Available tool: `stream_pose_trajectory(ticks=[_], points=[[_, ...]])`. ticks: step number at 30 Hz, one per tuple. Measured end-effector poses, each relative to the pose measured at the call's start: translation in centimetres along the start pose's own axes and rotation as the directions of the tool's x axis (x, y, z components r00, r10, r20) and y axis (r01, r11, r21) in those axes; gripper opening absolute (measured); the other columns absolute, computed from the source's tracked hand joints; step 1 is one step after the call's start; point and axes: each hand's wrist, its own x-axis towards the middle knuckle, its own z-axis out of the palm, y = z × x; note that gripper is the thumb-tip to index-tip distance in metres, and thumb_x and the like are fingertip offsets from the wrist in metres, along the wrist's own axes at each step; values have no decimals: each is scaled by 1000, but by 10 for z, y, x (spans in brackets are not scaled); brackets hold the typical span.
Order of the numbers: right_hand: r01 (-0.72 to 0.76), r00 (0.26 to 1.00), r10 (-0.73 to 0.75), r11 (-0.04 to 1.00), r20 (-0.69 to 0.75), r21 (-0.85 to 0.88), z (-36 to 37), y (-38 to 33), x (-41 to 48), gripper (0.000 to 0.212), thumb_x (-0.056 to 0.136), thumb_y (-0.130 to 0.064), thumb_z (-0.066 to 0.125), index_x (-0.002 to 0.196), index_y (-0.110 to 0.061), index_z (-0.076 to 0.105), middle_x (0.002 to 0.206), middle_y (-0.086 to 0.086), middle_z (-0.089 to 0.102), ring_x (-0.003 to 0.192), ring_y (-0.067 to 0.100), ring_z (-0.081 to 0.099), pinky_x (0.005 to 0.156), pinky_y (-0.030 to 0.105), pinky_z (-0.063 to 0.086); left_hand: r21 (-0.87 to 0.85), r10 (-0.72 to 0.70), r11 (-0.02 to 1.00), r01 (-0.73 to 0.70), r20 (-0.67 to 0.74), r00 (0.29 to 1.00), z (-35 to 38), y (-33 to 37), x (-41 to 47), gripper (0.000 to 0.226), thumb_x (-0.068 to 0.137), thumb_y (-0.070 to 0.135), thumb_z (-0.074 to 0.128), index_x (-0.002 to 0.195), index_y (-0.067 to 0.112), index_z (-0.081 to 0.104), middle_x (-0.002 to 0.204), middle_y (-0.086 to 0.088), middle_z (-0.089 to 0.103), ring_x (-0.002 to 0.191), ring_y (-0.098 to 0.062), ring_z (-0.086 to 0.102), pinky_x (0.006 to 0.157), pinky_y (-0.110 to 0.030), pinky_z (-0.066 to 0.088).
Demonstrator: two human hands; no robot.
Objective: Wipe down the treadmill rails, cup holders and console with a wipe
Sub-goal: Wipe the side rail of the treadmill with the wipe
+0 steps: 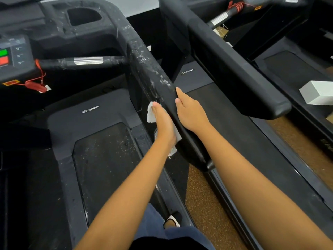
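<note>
A strip of pale wall point(140, 5) shows at the top, with a black band point(144, 24) running along its foot. The floor point(203, 204) is brown and speckled, showing in narrow lanes between dark machines: a neighbouring treadmill point(234, 69) stands just to the right, black, with a long belt and an "impulse" logo on its front cover. Further right a white box point(317, 94) lies on a dark surface, and the light is even and soft, leaving a dull sheen on the black plastic.

Dim, soft, wide-angle edge distortion.
</note>
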Motion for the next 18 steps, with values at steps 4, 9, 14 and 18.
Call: stream_pose_trajectory(ticks=[4, 9, 14, 18], points=[[-20, 1000, 21, 1000, -21, 14, 1, 1, 1, 47, 105, -24, 29, 152, -17, 25, 145, 2, 47, 131, 24, 44, 103, 37, 39, -25, -1, 1000, 3, 72, 997, -11, -34, 14, 90, 75, 86, 33, 144, 28, 39, 142, 7, 49, 129, -7, 47, 111, -36, 36], [-96, 994, 100, 993, -49, 71, 1, 1, 1, 45, 105, -21, 30, 149, -18, 33, 129, 7, 59, 121, 25, 51, 95, 34, 39, 256, 25, 964, -67, 164, 986, -28, -68, -59, 29, 83, 75, 29, 97, 58, 48, 114, 18, 50, 110, 3, 47, 104, -27, 34], [-138, 987, 147, 981, -60, 134, 1, 3, 4, 43, 104, -20, 30, 146, -18, 40, 123, 5, 62, 115, 24, 54, 89, 28, 39, 336, 185, 914, -229, 158, 970, -17, -31, 0, 33, 94, 54, 24, 83, 24, 29, 91, 4, 32, 85, -9, 37, 88, -30, 38], [-165, 982, 177, 974, -65, 154, 4, 3, 6, 41, 103, -24, 30, 141, -20, 46, 116, 0, 63, 108, 19, 57, 91, 32, 43, 421, 326, 848, -323, 67, 943, 2, 15, 62, 28, 99, 36, 25, 74, 23, 21, 80, 8, 27, 78, -14, 31, 83, -44, 39]])
